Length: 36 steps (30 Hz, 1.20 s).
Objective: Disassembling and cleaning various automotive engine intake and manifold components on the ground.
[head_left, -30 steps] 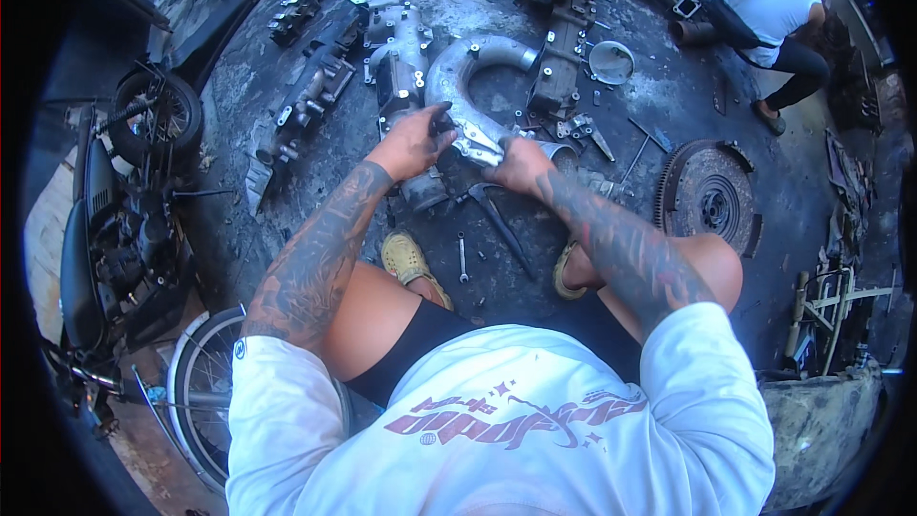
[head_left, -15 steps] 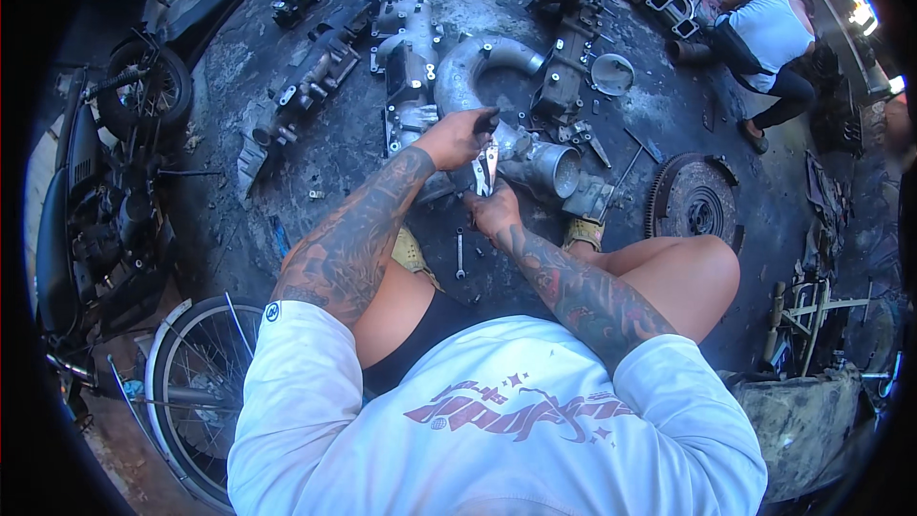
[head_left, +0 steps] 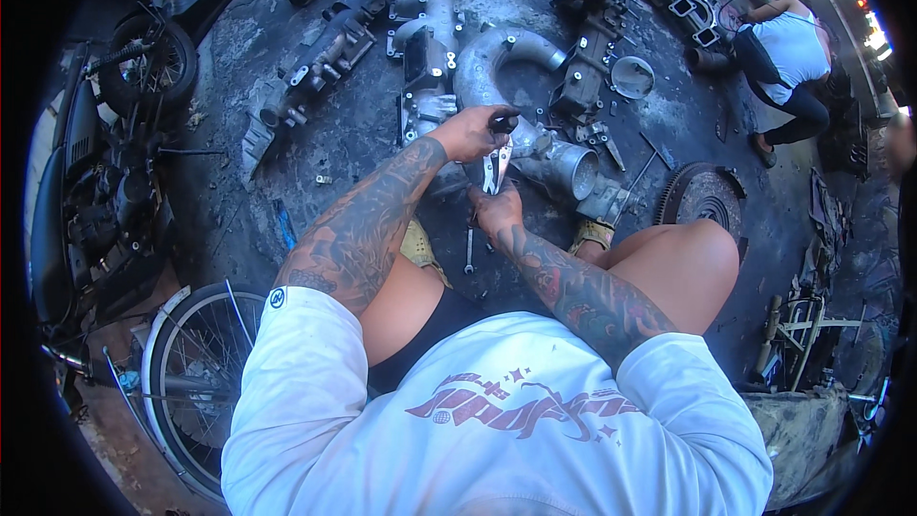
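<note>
Above a dark, stained floor (head_left: 229, 258): silver metal locking pliers (head_left: 496, 170) beside a curved, silver-grey metal pipe (head_left: 478, 67).
The right hand (head_left: 497, 210) grasps the pliers' lower end; the left hand (head_left: 473, 134) curls at their upper end, though whether it grips them is hard to tell. A slim silver wrench (head_left: 469, 250) lies on the floor, near the right hand in view.

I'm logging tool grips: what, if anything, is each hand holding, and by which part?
The right hand holds the pliers by the near end, apparently the handles. What the left hand holds, if anything, cannot be told.
</note>
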{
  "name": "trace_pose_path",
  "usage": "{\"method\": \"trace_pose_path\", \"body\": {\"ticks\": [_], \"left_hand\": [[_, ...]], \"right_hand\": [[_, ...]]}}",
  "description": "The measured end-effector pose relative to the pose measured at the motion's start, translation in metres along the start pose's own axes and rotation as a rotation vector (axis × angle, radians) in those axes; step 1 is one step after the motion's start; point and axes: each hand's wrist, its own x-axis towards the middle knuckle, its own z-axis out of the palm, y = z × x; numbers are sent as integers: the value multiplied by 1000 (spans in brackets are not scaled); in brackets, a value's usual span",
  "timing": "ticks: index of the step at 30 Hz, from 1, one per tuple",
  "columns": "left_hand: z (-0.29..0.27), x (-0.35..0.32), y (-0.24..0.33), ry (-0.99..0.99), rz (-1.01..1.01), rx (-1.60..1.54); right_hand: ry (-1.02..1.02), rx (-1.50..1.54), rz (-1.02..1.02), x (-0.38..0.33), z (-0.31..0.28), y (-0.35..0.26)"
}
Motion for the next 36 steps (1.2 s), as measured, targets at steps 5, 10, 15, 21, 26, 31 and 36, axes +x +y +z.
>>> {"method": "trace_pose_path", "body": {"ticks": [5,10,15,21,26,31,36], "left_hand": [[-3,-4,-1,36,-44,-67],[-8,-8,11,110,-56,71],[-12,-7,6,229,-28,198],[-7,-9,7,250,20,148],[-2,-11,11,136,36,227],[5,0,10,61,99,244],[-6,-4,16,15,44,195]], "right_hand": [[-13,-45,66,-4,4,-13],[-34,-80,17,-1,-7,-22],[-93,-202,11,16,-21,-16],[-136,-74,101,0,-12,-21],[-229,195,240,-20,15,-23],[-347,578,403,0,44,-19],[-523,1034,333,24,92,-18]]}}
